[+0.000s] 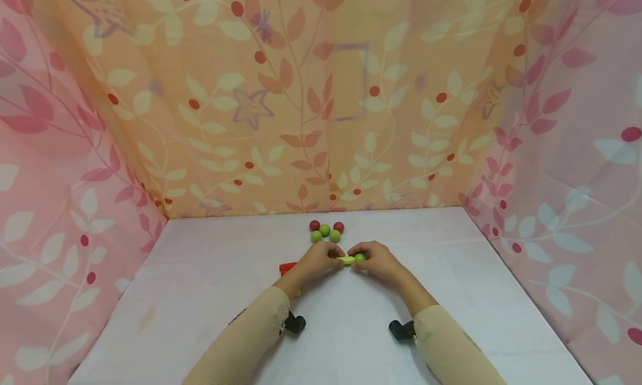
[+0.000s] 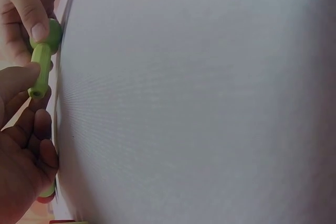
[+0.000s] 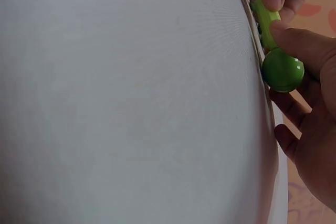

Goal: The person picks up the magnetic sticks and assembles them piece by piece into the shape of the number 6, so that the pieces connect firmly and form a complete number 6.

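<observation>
Above the white table, both hands meet at a short yellow-green rod (image 1: 346, 260) with a green ball (image 3: 283, 71) at its right end. My left hand (image 1: 322, 259) pinches the rod near its free end, where a small hole (image 2: 35, 94) shows. My right hand (image 1: 377, 261) grips the ball end, its thumb lying on the rod beside the ball and other fingers curled behind. In the left wrist view the rod (image 2: 41, 69) runs between both thumbs. Ball and rod meet end to end.
Behind the hands, several loose balls sit together: green ones (image 1: 325, 230) and two red ones (image 1: 314, 225). A red piece (image 1: 287, 268) and a yellow-green bit (image 1: 298, 293) lie partly hidden by the left forearm. Patterned cloth walls (image 1: 301, 151) bound the white table (image 1: 200, 262).
</observation>
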A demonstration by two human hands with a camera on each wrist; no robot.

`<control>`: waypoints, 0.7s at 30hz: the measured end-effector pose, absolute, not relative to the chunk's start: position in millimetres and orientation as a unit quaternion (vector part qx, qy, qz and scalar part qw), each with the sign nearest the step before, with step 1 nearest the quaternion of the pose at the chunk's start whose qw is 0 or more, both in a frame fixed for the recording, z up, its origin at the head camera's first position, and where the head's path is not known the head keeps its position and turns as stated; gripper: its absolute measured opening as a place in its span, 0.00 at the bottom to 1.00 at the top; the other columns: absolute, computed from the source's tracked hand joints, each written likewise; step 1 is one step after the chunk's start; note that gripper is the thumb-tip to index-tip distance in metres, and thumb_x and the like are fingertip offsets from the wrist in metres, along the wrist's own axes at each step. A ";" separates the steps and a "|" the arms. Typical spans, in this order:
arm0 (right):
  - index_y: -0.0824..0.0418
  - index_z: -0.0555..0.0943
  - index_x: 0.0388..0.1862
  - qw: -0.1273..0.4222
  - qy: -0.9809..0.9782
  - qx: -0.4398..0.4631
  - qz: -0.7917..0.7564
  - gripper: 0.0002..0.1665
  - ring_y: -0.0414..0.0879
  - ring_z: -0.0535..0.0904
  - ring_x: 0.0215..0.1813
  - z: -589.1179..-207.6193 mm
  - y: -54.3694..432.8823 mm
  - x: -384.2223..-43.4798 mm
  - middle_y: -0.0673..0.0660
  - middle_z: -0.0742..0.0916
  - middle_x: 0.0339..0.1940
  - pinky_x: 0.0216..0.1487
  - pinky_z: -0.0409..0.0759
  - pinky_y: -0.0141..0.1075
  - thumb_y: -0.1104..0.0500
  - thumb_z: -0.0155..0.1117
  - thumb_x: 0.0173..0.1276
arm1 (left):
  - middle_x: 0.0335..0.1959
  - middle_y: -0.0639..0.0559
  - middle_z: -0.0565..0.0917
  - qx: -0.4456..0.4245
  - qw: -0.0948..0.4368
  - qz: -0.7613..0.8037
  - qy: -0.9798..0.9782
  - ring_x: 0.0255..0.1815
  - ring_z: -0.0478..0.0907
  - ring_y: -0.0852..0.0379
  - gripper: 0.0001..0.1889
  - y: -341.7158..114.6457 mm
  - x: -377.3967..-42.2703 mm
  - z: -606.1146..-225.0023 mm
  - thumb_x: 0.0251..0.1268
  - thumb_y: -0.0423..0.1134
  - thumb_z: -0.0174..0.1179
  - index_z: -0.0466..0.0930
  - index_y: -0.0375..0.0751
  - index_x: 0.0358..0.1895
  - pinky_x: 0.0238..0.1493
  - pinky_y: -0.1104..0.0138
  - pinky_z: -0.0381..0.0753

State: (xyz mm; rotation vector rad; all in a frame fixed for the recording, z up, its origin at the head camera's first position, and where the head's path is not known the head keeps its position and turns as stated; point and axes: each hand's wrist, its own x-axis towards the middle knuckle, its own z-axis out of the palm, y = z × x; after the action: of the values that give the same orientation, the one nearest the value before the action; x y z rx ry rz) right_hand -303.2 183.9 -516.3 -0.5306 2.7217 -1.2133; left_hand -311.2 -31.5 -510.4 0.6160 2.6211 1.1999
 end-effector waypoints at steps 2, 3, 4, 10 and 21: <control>0.44 0.82 0.41 0.055 0.899 -0.171 -0.398 0.19 0.43 0.71 0.47 -516.2 182.6 -303.8 0.43 0.81 0.41 0.51 0.67 0.44 0.48 0.74 0.48 | 0.30 0.63 0.79 0.207 0.095 0.404 0.886 0.34 0.74 0.63 0.07 -30.7 -310.9 -509.8 0.54 0.44 0.65 0.82 0.52 0.37 0.38 0.69 0.74; 0.43 0.82 0.40 0.055 0.900 -0.169 -0.397 0.18 0.42 0.71 0.46 -516.3 182.1 -304.1 0.42 0.81 0.40 0.51 0.67 0.43 0.48 0.74 0.48 | 0.30 0.63 0.79 0.207 0.093 0.403 0.886 0.34 0.74 0.63 0.07 -30.3 -311.0 -509.9 0.54 0.44 0.65 0.82 0.52 0.36 0.38 0.70 0.74; 0.43 0.82 0.39 0.055 0.900 -0.165 -0.399 0.17 0.42 0.72 0.46 -516.3 181.6 -304.4 0.43 0.81 0.40 0.51 0.67 0.43 0.48 0.74 0.48 | 0.30 0.63 0.79 0.207 0.093 0.403 0.887 0.34 0.74 0.63 0.07 -30.0 -311.3 -510.2 0.54 0.44 0.65 0.82 0.52 0.36 0.38 0.70 0.74; 0.42 0.83 0.35 0.065 0.898 -0.147 -0.410 0.14 0.43 0.72 0.46 -517.3 180.8 -305.0 0.42 0.81 0.39 0.51 0.67 0.42 0.49 0.74 0.48 | 0.30 0.63 0.79 0.201 0.098 0.402 0.888 0.34 0.74 0.64 0.05 -30.0 -311.2 -511.8 0.54 0.45 0.65 0.81 0.55 0.35 0.38 0.70 0.75; 0.41 0.83 0.34 0.076 0.893 -0.139 -0.422 0.13 0.43 0.72 0.44 -519.7 182.0 -308.9 0.43 0.81 0.39 0.49 0.68 0.41 0.49 0.74 0.47 | 0.34 0.60 0.79 0.165 0.054 0.406 0.897 0.38 0.72 0.58 0.13 -55.0 -323.9 -491.0 0.57 0.47 0.62 0.81 0.47 0.43 0.39 0.66 0.73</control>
State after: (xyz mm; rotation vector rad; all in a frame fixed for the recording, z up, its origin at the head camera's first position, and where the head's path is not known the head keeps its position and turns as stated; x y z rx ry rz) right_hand -308.9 182.0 -519.7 -0.4178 2.6769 -1.2646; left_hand -323.9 -55.0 -491.0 0.5026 2.7258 1.2324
